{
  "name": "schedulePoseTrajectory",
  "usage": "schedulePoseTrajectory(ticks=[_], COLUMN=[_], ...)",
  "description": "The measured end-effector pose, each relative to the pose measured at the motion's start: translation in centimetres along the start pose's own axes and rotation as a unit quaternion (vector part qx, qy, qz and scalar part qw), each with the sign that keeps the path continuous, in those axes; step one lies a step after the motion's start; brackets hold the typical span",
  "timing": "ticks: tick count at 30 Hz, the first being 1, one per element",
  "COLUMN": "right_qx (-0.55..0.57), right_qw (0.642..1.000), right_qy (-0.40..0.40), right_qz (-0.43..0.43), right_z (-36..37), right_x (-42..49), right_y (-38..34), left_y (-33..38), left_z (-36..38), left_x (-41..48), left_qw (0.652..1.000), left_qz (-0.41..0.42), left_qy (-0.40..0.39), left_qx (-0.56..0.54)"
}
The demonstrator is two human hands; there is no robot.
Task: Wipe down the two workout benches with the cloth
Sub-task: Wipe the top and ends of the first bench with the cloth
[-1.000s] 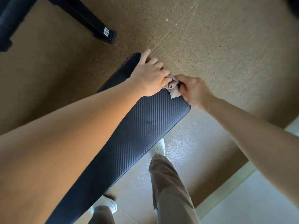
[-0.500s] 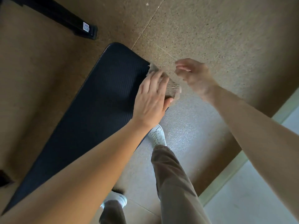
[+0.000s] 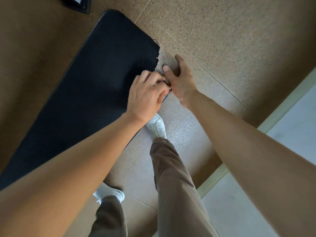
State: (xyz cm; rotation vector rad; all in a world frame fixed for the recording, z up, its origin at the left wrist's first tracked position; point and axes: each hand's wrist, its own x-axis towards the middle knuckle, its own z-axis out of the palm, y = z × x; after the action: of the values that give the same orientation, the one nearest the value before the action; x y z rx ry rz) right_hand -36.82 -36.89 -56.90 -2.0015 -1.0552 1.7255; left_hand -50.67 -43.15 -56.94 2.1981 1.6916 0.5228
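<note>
A black ribbed workout bench pad [image 3: 95, 79] runs from the lower left up to the top middle. A small beige cloth [image 3: 166, 61] lies over the pad's right edge near its far end. My right hand [image 3: 179, 82] grips the cloth, thumb on top and fingers curled round its far side. My left hand [image 3: 147, 94] sits right beside it with curled fingers pinching the cloth's near part. Much of the cloth is hidden under both hands. A second bench is not in view.
The floor is brown speckled rubber matting [image 3: 230, 40]. A black metal foot [image 3: 77, 4] of other equipment shows at the top left. My legs and white shoes [image 3: 156, 126] stand right of the bench. A pale floor strip [image 3: 273, 185] lies at the lower right.
My left hand went from pressing flat on the cloth to pinching it. My right hand came in from the right and took hold of the cloth. The view shifted, so the bench shows larger.
</note>
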Motion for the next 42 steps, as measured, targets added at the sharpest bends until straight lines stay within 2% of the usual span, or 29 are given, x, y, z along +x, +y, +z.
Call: schedulePoseTrajectory(ticks=[8, 10, 13, 17, 25, 29, 33, 34, 35, 36, 37, 38, 39, 40, 41, 42], right_qx=[0.003, -0.005, 0.039, 0.107, 0.033, -0.006, 0.06, 0.087, 0.105, 0.115, 0.117, 0.119, 0.12, 0.122, 0.127, 0.13], right_qw=[0.993, 0.992, 0.988, 0.976, 0.979, 0.963, 0.95, 0.947, 0.945, 0.945, 0.945, 0.945, 0.946, 0.946, 0.944, 0.944], right_qy=[0.087, 0.085, 0.037, -0.017, -0.056, -0.098, -0.112, -0.112, -0.108, -0.103, -0.097, -0.09, -0.084, -0.081, -0.079, -0.081], right_qz=[0.078, 0.095, 0.148, 0.19, 0.194, 0.251, 0.287, 0.288, 0.29, 0.29, 0.289, 0.289, 0.29, 0.291, 0.293, 0.294], right_z=[2.5, 3.3, 4.8, 7.6, 11.2, 12.2, 12.3, 12.4, 12.8, 13.1, 13.4, 13.7, 13.9, 14.1, 14.1, 14.1], right_x=[-4.0, -4.8, -6.3, -8.7, -10.3, -12.9, -13.8, -14.0, -14.1, -14.2, -14.4, -14.5, -14.6, -14.7, -14.8, -14.8], right_y=[1.4, 2.2, 4.0, 5.9, 9.0, 7.6, 7.1, 7.1, 7.1, 7.2, 7.3, 7.5, 7.5, 7.6, 7.6, 7.6], left_y=[-0.5, -0.4, -0.6, -1.2, 0.1, 0.6, 1.4, 2.0, 2.8, 3.5, 4.2, 4.7, 5.1, 5.2, 5.2, 5.1], left_z=[-1.7, -2.5, -3.7, -5.4, -7.0, -7.6, -7.7, -7.7, -7.6, -7.5, -7.6, -7.5, -7.5, -7.3, -6.9, -6.5], left_x=[-3.8, -5.7, -9.5, -15.5, -22.7, -27.3, -31.1, -31.4, -31.3, -30.8, -29.9, -28.8, -27.6, -26.6, -25.7, -24.9], left_qw=[0.999, 0.999, 0.998, 0.994, 0.968, 0.946, 0.909, 0.887, 0.85, 0.795, 0.716, 0.608, 0.482, 0.369, 0.286, 0.225], left_qz=[0.019, 0.002, -0.028, -0.092, -0.248, -0.32, -0.413, -0.46, -0.519, -0.584, -0.65, -0.705, -0.736, -0.739, -0.722, -0.698], left_qy=[-0.041, -0.05, -0.056, -0.055, -0.034, -0.051, -0.043, -0.018, 0.017, 0.051, 0.078, 0.09, 0.089, 0.074, 0.059, 0.055], left_qx=[0.01, 0.015, 0.017, 0.029, 0.018, 0.011, -0.016, -0.044, -0.089, -0.155, -0.243, -0.354, -0.467, -0.559, -0.627, -0.678])
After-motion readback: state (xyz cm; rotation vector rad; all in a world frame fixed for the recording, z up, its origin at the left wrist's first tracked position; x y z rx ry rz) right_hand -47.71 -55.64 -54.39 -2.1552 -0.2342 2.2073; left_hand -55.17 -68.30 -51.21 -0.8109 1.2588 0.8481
